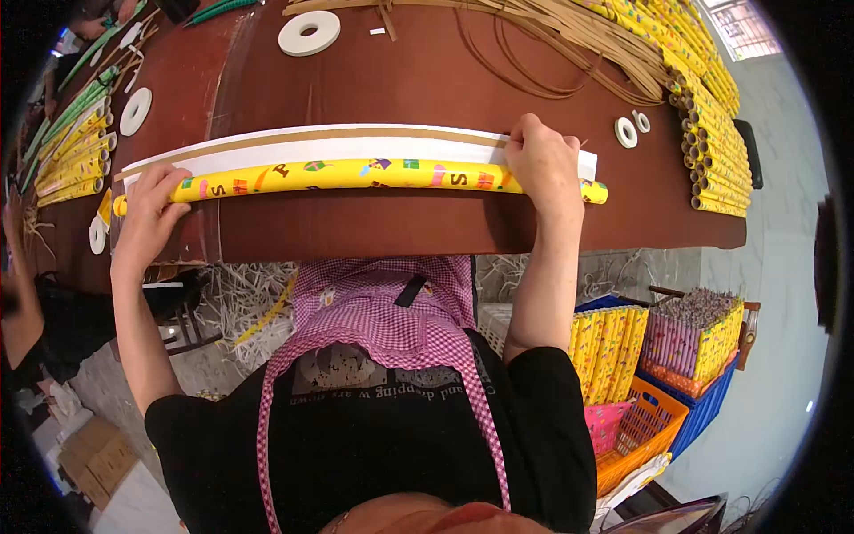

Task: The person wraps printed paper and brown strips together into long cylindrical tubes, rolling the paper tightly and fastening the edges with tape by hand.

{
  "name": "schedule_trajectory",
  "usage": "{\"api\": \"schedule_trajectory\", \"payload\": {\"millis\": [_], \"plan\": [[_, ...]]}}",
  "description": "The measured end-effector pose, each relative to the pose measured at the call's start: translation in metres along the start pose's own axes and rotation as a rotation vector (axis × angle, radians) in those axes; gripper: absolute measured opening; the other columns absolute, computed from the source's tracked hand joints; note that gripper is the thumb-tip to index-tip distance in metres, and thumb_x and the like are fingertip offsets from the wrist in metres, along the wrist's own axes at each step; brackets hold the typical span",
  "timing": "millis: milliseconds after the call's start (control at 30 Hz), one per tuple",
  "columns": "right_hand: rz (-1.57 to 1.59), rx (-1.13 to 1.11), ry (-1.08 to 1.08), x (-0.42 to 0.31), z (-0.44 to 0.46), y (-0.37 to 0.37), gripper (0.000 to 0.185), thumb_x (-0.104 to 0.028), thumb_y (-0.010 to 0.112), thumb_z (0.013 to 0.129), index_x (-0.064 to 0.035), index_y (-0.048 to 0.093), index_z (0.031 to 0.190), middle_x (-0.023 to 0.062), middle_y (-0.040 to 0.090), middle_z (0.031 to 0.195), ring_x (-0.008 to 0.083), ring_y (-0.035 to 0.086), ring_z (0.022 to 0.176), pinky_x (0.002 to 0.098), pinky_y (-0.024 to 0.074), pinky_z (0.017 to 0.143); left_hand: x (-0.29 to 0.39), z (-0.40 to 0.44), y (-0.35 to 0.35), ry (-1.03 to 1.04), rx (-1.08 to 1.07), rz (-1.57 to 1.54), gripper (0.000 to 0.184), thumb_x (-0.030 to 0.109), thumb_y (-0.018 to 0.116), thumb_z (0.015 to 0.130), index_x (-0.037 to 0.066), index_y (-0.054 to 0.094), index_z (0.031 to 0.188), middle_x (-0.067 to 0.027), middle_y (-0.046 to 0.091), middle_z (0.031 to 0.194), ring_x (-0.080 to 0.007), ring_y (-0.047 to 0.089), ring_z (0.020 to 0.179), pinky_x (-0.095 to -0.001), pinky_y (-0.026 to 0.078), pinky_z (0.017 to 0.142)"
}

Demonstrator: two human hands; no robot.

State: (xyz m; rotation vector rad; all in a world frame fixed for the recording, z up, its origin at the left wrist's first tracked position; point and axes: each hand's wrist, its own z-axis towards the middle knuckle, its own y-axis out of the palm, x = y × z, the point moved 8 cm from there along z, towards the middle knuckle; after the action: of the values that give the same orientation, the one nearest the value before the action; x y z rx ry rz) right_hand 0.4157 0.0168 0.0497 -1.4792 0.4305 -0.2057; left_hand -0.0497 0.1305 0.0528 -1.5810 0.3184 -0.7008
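Note:
A long yellow printed paper roll (356, 175) lies across the brown table near its front edge. Behind it a white strip of the sheet (356, 147) shows, with a brown strip (374, 133) along its far side. At the roll's left end, my left hand (153, 214) is closed round it, thumb on the near side and fingers over the top. Near the right end, my right hand (544, 160) has its fingers bent together at the roll and the white strip; what its fingertips pinch is hidden.
White tape rolls (285, 36) (135, 111) (626, 133) lie on the table (400, 227). Stacked yellow rolls (716, 160) stand at the right and more (76, 165) at the left. Brown strips (569, 40) lie at the back. An orange crate (654, 418) is below right.

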Motion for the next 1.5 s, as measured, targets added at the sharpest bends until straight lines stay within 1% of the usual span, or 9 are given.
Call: {"api": "schedule_trajectory", "payload": {"millis": [133,233,300,433,600,733,1267,1333,1500], "plan": [[-0.014,0.042,-0.015,-0.002,-0.001,0.002,0.012,-0.015,0.059,0.088,-0.0045,0.064,0.088,0.0157,0.071,0.081,0.0349,0.067,0.083,0.0439,0.0409,0.092,0.006,0.001,0.002,-0.039,-0.011,-0.049,0.047,0.004,0.072,0.078,0.006,0.060,0.123,-0.0121,0.057,0.122,-0.0329,0.052,0.117,-0.0421,0.038,0.100],[-0.010,0.040,-0.016,-0.002,-0.002,0.001,0.012,-0.014,0.058,0.089,-0.0039,0.063,0.087,0.0156,0.071,0.080,0.0352,0.067,0.082,0.0436,0.0403,0.092,0.054,0.013,-0.003,0.039,0.034,-0.074,0.046,0.005,0.071,0.080,0.004,0.060,0.125,-0.0139,0.056,0.125,-0.0340,0.051,0.120,-0.0422,0.037,0.105],[-0.014,0.049,-0.026,-0.003,-0.002,0.001,0.011,-0.013,0.058,0.088,-0.0035,0.062,0.087,0.0160,0.071,0.079,0.0351,0.067,0.081,0.0442,0.0401,0.092,0.104,0.030,-0.002,0.229,0.097,-0.094,0.043,0.009,0.071,0.083,0.003,0.060,0.124,-0.0154,0.056,0.126,-0.0342,0.050,0.123,-0.0423,0.036,0.107],[-0.020,0.082,-0.043,-0.003,-0.003,0.002,0.011,-0.014,0.058,0.088,-0.0044,0.062,0.087,0.0165,0.071,0.079,0.0354,0.068,0.081,0.0455,0.0408,0.090,0.227,0.075,0.011,0.577,0.169,-0.177,0.031,0.019,0.070,0.087,0.005,0.064,0.115,-0.0120,0.058,0.118,-0.0313,0.053,0.116,-0.0425,0.041,0.098],[-0.025,0.162,-0.111,-0.004,-0.005,-0.001,0.011,-0.017,0.060,0.086,-0.0056,0.061,0.084,0.0183,0.070,0.075,0.0356,0.069,0.078,0.0476,0.0432,0.082,0.312,0.130,0.058,0.765,0.049,-0.215,0.038,0.040,0.059,0.095,0.005,0.067,0.108,-0.0100,0.057,0.106,-0.0275,0.053,0.100,-0.0398,0.041,0.089],[-0.027,0.227,-0.143,-0.006,-0.009,-0.005,0.009,-0.015,0.063,0.083,-0.0064,0.059,0.080,0.0155,0.069,0.072,0.0339,0.069,0.076,0.0470,0.0439,0.077,0.329,0.152,0.080,0.783,0.039,-0.091,0.054,0.054,0.049,0.097,0.005,0.069,0.109,-0.0093,0.056,0.106,-0.0263,0.051,0.099,-0.0400,0.041,0.089],[-0.089,0.157,-0.191,0.000,-0.007,-0.010,0.010,-0.014,0.063,0.082,-0.0059,0.058,0.083,0.0153,0.070,0.077,0.0325,0.069,0.081,0.0440,0.0415,0.082,0.327,0.154,0.085,0.771,0.075,-0.049,0.053,0.055,0.049,0.096,0.009,0.068,0.113,-0.0076,0.056,0.108,-0.0249,0.051,0.098,-0.0389,0.041,0.088],[-0.164,0.175,-0.209,0.011,-0.009,-0.016,0.011,-0.016,0.063,0.084,-0.0063,0.059,0.085,0.0155,0.071,0.080,0.0324,0.069,0.085,0.0444,0.0418,0.083,0.327,0.155,0.088,0.760,-0.006,-0.041,0.054,0.056,0.048,0.097,0.009,0.068,0.114,-0.0079,0.056,0.107,-0.0249,0.051,0.098,-0.0390,0.041,0.089],[-0.057,0.161,-0.106,0.053,-0.009,-0.033,0.012,-0.016,0.062,0.086,-0.0079,0.071,0.086,0.0113,0.072,0.082,0.0292,0.068,0.084,0.0419,0.0398,0.089,0.327,0.155,0.089,0.770,0.016,-0.052,0.056,0.057,0.045,0.098,0.009,0.068,0.113,-0.0084,0.055,0.107,-0.0254,0.051,0.099,-0.0398,0.040,0.090]]}}
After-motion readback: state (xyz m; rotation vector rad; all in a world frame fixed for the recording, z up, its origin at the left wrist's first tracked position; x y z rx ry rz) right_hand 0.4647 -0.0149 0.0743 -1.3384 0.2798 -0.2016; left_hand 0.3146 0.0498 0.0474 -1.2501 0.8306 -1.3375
